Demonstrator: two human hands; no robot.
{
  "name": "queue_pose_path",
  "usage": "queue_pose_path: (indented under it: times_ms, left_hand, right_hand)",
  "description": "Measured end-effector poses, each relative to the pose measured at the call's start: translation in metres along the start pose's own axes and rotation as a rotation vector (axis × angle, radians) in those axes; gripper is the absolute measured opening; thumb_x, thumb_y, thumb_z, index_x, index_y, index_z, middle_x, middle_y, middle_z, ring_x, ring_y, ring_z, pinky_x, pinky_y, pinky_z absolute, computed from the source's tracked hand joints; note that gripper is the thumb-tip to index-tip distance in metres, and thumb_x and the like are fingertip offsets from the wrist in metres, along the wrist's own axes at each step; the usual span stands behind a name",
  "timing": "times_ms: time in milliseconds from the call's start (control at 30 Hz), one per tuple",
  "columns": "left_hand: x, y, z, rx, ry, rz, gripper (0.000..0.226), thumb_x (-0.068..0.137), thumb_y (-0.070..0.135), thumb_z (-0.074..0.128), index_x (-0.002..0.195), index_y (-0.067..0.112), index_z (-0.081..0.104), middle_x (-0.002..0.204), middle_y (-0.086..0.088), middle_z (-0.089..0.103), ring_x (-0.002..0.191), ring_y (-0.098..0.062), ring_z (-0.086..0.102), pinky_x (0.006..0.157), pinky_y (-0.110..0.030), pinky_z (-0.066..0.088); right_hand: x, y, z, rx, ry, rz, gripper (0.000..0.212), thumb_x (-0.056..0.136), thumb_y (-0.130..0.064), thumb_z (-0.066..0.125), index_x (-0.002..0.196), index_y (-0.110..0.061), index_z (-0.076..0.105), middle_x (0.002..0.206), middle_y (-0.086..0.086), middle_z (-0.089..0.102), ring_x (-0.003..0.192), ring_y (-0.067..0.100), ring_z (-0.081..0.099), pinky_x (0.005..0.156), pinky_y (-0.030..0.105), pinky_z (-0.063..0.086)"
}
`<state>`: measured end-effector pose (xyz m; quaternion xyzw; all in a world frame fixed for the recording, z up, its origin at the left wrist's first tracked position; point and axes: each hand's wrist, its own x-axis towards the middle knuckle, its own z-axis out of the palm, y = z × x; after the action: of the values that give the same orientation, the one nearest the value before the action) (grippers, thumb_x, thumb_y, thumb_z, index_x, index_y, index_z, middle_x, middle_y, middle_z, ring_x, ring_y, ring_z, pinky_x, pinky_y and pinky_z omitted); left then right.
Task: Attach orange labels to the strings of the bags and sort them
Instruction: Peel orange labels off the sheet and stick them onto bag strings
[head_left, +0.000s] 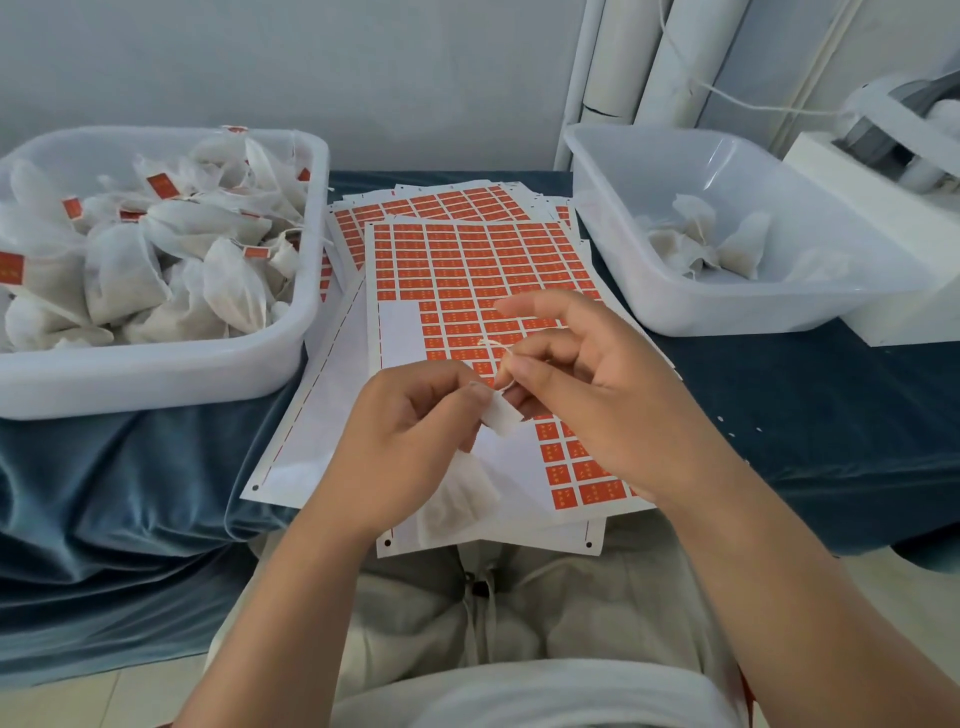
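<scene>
**Position.** A seated person works at a worktop (805, 415) draped in blue cloth. Both hands are raised over the near end of the top label sheet (467, 260).

**Left hand** (410, 431): the fingers are curled. Thumb and forefinger pinch a small white tab (501, 418). Whether this is a label seen from its back cannot be confirmed.

**Right hand** (597, 395): thumb and forefinger pinch the string (493, 345) just beside the tab, with the other fingers loosely spread. A short loop of string stands above the pinch.

**Bag** (462, 499): it shows faintly below the left hand, over the near part of the sheets. The outline is pale, and whether it hangs or lies there cannot be told.

**Bins.** The left bin (156, 374) is heaped with bags, many carrying orange labels. The right bin (727, 325) holds a few bags with no labels visible. More sheets are stacked under and beyond the top one.

**Handling, as judged.**
- The bag looks light, soft and thin-walled, so it is likely to crumple or tear if squeezed. It is best carried by its gathered neck or by the string.
- The string is fine and limp. It wants a fingertip pinch close to where the label goes, and should be held taut between the hands.
- A label would be small and sticky, so it should be held by its edges.

**Step in hand, as judged.** A label is being fixed to the string. The bag would then go to the left bin.
</scene>
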<state>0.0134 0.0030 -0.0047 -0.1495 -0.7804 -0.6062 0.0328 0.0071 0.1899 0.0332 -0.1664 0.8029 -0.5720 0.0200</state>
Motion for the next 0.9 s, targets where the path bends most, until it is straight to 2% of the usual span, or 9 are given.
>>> queue_pose_path:
  times_ms: [133,200,267,367,467,600,667,767,900]
  left_hand:
    - [0.000,-0.001,0.000,-0.017,0.007,0.018,0.050,0.099,0.040,0.052,0.076,0.001,0.072,0.059,0.004,0.054,0.059,-0.006,0.051,0.059,-0.012,0.041]
    - [0.001,-0.001,0.000,-0.021,0.016,0.018,0.066,0.100,0.057,0.045,0.072,0.002,0.067,0.061,-0.002,0.055,0.058,-0.012,0.049,0.059,-0.014,0.041]
    - [0.002,-0.002,0.000,-0.029,0.024,-0.051,0.073,0.101,0.065,0.034,0.068,0.008,0.064,0.065,-0.008,0.058,0.060,-0.017,0.052,0.063,-0.017,0.043]
    - [0.007,-0.007,-0.002,-0.081,0.055,-0.265,0.066,0.105,0.056,0.035,0.063,0.018,0.069,0.067,-0.001,0.066,0.062,-0.007,0.058,0.076,-0.029,0.046]
    - [0.011,-0.011,-0.006,-0.318,-0.015,-0.385,0.046,0.097,0.049,0.051,0.068,0.023,0.076,0.069,-0.003,0.066,0.070,-0.016,0.058,0.081,-0.035,0.045]
    - [0.011,-0.013,-0.011,-0.726,-0.140,-0.501,0.021,0.091,0.036,0.070,0.078,0.021,0.079,0.064,0.000,0.058,0.062,-0.013,0.056,0.064,-0.024,0.054]
    - [0.012,-0.015,-0.010,-0.866,-0.174,-0.577,0.022,0.092,0.035,0.073,0.076,0.019,0.075,0.062,0.001,0.057,0.058,-0.012,0.056,0.057,-0.023,0.053]
    - [0.013,-0.021,-0.009,-0.931,-0.218,-0.612,0.024,0.091,0.031,0.072,0.073,0.016,0.074,0.061,0.002,0.058,0.055,-0.010,0.055,0.054,-0.022,0.052]
    - [0.011,-0.027,-0.010,-0.912,-0.306,-0.566,0.014,0.085,0.026,0.073,0.079,0.014,0.078,0.059,0.003,0.057,0.052,-0.007,0.053,0.052,-0.020,0.050]
  right_hand:
    - [0.001,0.003,0.003,0.024,0.015,-0.005,0.035,0.106,-0.014,0.060,0.134,-0.035,0.058,0.096,-0.007,0.078,0.092,0.013,0.077,0.081,0.020,0.060]
    - [0.001,0.004,0.003,0.040,0.039,-0.006,0.035,0.105,-0.014,0.061,0.135,-0.032,0.058,0.097,-0.006,0.078,0.092,0.014,0.077,0.082,0.023,0.061]
    - [0.001,0.005,0.004,0.051,0.066,-0.016,0.034,0.105,-0.014,0.061,0.133,-0.032,0.059,0.097,-0.007,0.078,0.093,0.013,0.076,0.082,0.021,0.060]
    - [0.001,0.005,0.005,0.074,0.116,-0.053,0.030,0.105,-0.012,0.060,0.129,-0.032,0.059,0.098,-0.007,0.078,0.093,0.010,0.076,0.078,0.015,0.058]
    - [0.000,0.005,0.007,0.109,0.131,-0.111,0.029,0.106,-0.008,0.058,0.129,-0.027,0.060,0.096,-0.004,0.077,0.092,0.013,0.077,0.078,0.019,0.060]
    - [-0.001,0.006,0.011,0.133,0.120,-0.170,0.027,0.106,-0.007,0.057,0.127,-0.024,0.061,0.097,-0.004,0.077,0.093,0.015,0.077,0.080,0.021,0.060]
    - [-0.001,0.007,0.011,0.134,0.121,-0.192,0.025,0.106,-0.008,0.057,0.126,-0.023,0.062,0.098,-0.004,0.077,0.094,0.016,0.077,0.081,0.021,0.060]
    - [-0.001,0.007,0.011,0.138,0.117,-0.217,0.026,0.106,-0.008,0.057,0.125,-0.025,0.061,0.098,-0.005,0.077,0.096,0.016,0.076,0.083,0.021,0.060]
    - [0.000,0.010,0.010,0.106,0.088,-0.246,0.026,0.106,-0.009,0.057,0.126,-0.025,0.060,0.099,-0.006,0.075,0.099,0.016,0.075,0.084,0.022,0.059]
